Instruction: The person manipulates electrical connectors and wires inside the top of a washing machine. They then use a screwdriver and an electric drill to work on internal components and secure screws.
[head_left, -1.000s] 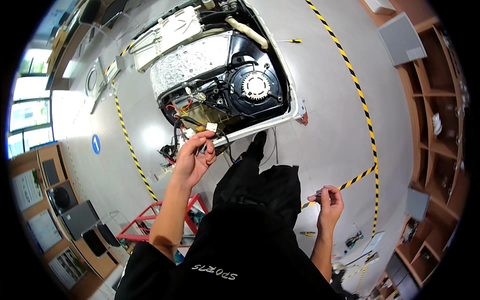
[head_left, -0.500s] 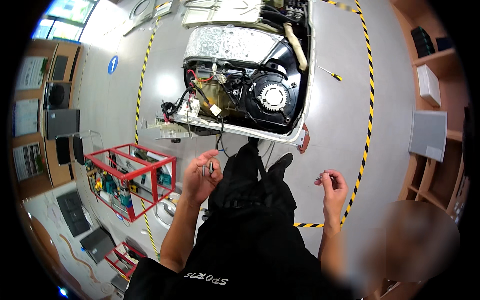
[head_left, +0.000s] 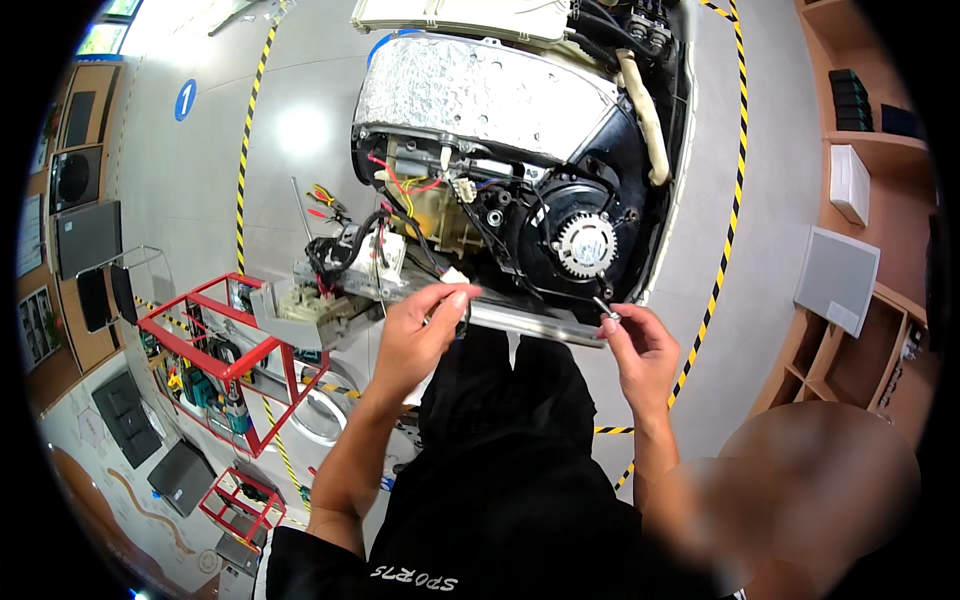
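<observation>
Two bare hands are raised over an opened machine (head_left: pixel 520 180) that lies on the grey floor (head_left: pixel 300 130). The left hand (head_left: pixel 420 335) has its fingers curled narrow, the fingertips pinching a small white connector (head_left: pixel 455 275) at the near edge of the machine's open underside, just beside a dark cable (head_left: pixel 462 318) that runs under the palm. The right hand (head_left: pixel 640 350) is closed around a small metal screw (head_left: pixel 607 310), held between thumb and forefinger just above the machine's near metal edge (head_left: pixel 530 325), toward its right corner.

Inside the machine, a black round fan housing with a white toothed hub (head_left: pixel 585 243) sits near the right side, well within reach of the right hand. Red and yellow wires (head_left: pixel 405 190) run across the left part, below a silver foil-covered block (head_left: pixel 480 95) at the far side. A cream foam tube (head_left: pixel 645 120) curves along the right edge.

To the left of the machine, a loose grey panel with wires (head_left: pixel 320 290) lies on the floor, touching the machine's near left corner. A red metal rack (head_left: pixel 215 350) with tools stands just beside it. Yellow-and-black tape (head_left: pixel 725 230) marks the floor on the right, and wooden shelves (head_left: pixel 860 140) stand past it. The person's black trousers (head_left: pixel 510 420) fill the lower middle.
</observation>
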